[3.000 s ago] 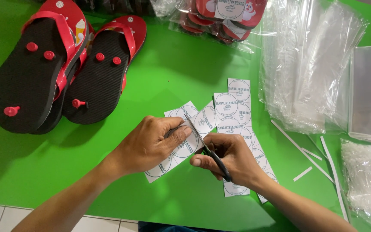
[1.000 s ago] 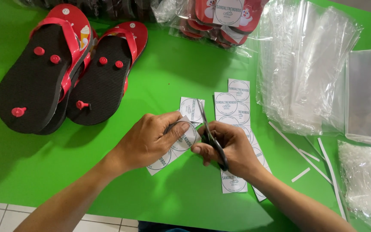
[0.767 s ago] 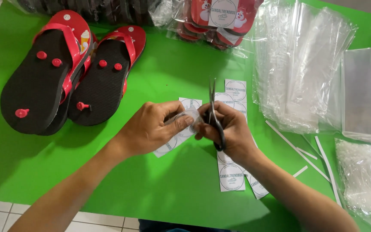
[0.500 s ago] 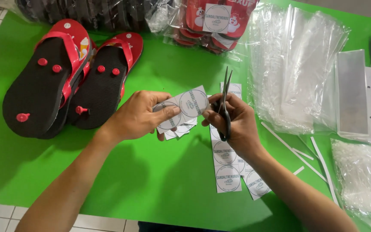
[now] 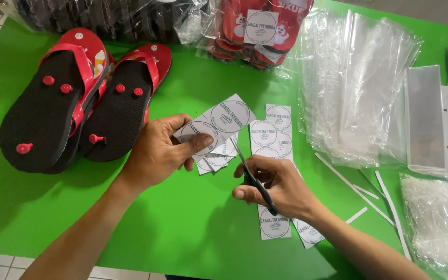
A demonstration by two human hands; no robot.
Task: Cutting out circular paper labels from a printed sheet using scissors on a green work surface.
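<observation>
A strip of round white stickers (image 5: 219,122) is pinched in the left hand (image 5: 156,153), with the thumb pressed on top and the fingers curled under. The strip is held just above the green surface (image 5: 79,223), near the middle of the view. Its long side runs from about 8 o'clock up to 2 o'clock. More small cut pieces are tucked under it.

A pair of scissors (image 5: 252,176) is gripped in the right hand (image 5: 278,186), with the fingers closed around the dark handles. The thin blades are pointed toward 11 o'clock, right at the lower edge of the strip. From the scissors, the strip lies at about 11 o'clock, very near. The blades look almost together, but it is hard to tell.

Each sticker is seen as a white square with a grey ring and a little drawing inside. A longer sheet of stickers (image 5: 270,132) is lying flat under the right hand. Two black and red sandals (image 5: 79,109) are lying sole up at 10 o'clock. Clear plastic bags (image 5: 359,88) are piled at 2 o'clock.
</observation>
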